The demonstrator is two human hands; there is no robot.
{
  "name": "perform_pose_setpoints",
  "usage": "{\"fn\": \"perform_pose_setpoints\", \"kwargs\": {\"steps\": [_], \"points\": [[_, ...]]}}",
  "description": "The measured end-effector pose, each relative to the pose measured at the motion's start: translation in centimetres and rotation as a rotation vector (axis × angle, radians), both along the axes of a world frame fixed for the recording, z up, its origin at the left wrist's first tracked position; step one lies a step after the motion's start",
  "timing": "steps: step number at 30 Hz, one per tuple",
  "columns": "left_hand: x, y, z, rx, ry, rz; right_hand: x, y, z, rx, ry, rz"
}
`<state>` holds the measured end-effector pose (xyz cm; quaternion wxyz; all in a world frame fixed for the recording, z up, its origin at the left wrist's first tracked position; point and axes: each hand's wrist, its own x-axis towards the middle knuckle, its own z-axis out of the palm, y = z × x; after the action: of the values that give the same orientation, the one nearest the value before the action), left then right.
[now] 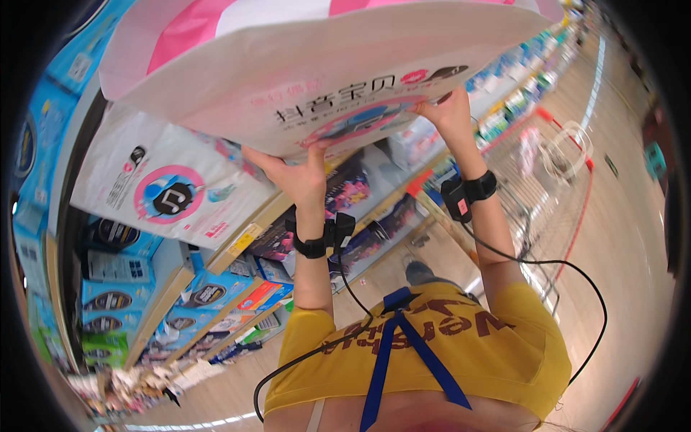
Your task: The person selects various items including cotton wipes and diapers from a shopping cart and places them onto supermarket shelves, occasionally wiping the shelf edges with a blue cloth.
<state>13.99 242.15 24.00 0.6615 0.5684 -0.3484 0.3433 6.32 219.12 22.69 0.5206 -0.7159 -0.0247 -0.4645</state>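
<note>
A large white soft package (pixel 237 86) with pink stripes and a round blue-and-pink emblem fills the upper part of the head view. My left hand (pixel 301 173) grips its lower edge, thumb on the printed front and the other fingers partly hidden. Further right, my right hand (pixel 450 115) holds the same package near its lower right side, with the fingertips behind it. Just left of my left hand, a similar white package (pixel 108 180) with a pink ring emblem rests tilted on the shelf.
Shelves (pixel 241 241) with blue packs (pixel 119 295) and dark floral packs (pixel 349 189) run along the left and middle. A wire shopping cart (pixel 551 209) with red trim stands at my right. Black cables hang from the bands on both wrists. Tiled floor (pixel 612 302) lies beyond the cart.
</note>
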Motion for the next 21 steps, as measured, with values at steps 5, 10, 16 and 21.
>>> {"fn": "perform_pose_setpoints", "kwargs": {"steps": [5, 10, 16, 21], "points": [[-3.7, -6.1, -2.3, 0.134, 0.078, -0.252, -11.2, -2.8, -2.0, 0.034, 0.059, -0.268], [-8.7, -14.0, -4.9, 0.365, 0.104, -0.587, -22.3, -5.9, -5.8, 0.096, 0.16, -0.545], [-12.5, -24.4, -9.0, 0.563, 0.216, -1.182, -31.0, -10.3, -12.8, 0.32, 0.234, -0.778], [-12.5, -34.4, -13.7, 0.811, 0.237, -1.338, -33.3, -16.9, -20.5, 0.382, 0.232, -0.852]]}}
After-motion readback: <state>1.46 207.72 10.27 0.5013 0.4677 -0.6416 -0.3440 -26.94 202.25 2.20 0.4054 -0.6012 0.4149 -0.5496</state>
